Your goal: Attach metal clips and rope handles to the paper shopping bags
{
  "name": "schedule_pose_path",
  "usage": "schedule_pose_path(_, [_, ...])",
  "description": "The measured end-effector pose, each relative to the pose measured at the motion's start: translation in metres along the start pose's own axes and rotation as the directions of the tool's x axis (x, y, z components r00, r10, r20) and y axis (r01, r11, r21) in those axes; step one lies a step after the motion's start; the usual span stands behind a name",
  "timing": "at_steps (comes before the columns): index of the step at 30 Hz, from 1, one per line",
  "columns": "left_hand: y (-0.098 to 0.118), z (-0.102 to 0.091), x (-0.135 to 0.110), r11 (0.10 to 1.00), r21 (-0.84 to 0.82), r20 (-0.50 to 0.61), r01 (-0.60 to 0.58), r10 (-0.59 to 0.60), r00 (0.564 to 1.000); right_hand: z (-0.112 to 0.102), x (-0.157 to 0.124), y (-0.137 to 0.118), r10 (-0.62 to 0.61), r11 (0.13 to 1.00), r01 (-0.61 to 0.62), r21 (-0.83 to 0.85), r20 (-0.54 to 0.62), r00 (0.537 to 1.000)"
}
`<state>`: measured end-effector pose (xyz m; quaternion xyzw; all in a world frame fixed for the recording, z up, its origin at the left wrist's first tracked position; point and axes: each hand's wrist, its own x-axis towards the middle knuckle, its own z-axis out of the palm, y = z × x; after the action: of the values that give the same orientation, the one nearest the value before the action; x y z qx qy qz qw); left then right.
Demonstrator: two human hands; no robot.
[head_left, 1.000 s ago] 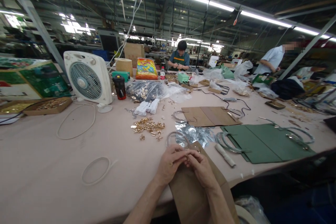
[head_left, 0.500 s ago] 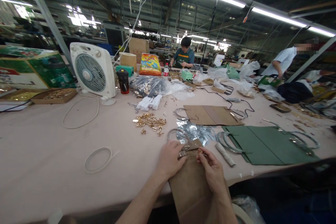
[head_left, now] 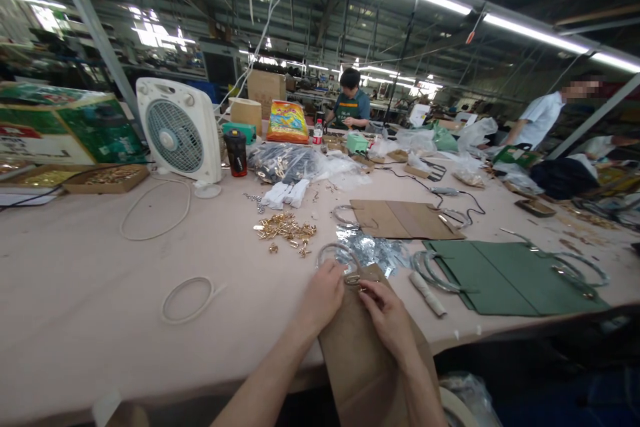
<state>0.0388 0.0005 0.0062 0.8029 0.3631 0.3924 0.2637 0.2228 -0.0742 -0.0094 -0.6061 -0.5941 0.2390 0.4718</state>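
Observation:
A brown leather-like bag hangs over the table's near edge, its top end on the tabletop. My left hand is closed on the left side of that top end, by a curved handle. With thumb and fingers pinched together, my right hand holds a small gold-coloured metal fitting, mostly hidden, against the bag. Close to both sets of fingertips lies a shiny metal clasp on the bag's top. Beyond my hands are a pile of gold-coloured fittings and a heap of silvery metal plates.
On the right lie a green bag, another brown bag and a grey roll. A white fan, a dark tumbler and a cable loop are leftward. A co-worker is across the table.
My right hand has moved left with the small fitting, up to the metal clasp. My left fingers have shifted slightly and cover part of the bag's top.

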Motion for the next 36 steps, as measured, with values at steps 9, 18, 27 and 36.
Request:
schedule_pose_path(9, [-0.004,-0.015,-0.034,0.946,0.056,-0.310,0.318,-0.287,0.906,-0.002,0.018,0.012,-0.052,0.992,0.059,-0.108,0.070,0.996])
schedule_pose_path(18, [0.016,-0.035,-0.053,0.900,0.234,-0.112,0.368,-0.351,0.930,-0.009,0.028,0.020,-0.053,0.994,0.072,-0.088,0.207,0.977])
schedule_pose_path(27, [0.019,-0.017,-0.039,0.619,-0.673,-0.125,0.405,-0.634,0.763,-0.016,0.030,0.020,-0.166,0.976,0.191,-0.105,0.207,0.964])
schedule_pose_path(36, [0.026,0.011,-0.035,0.151,-0.882,0.248,0.446,-0.655,0.714,-0.016,0.028,0.019,-0.236,0.962,0.256,-0.099,0.176,0.956])
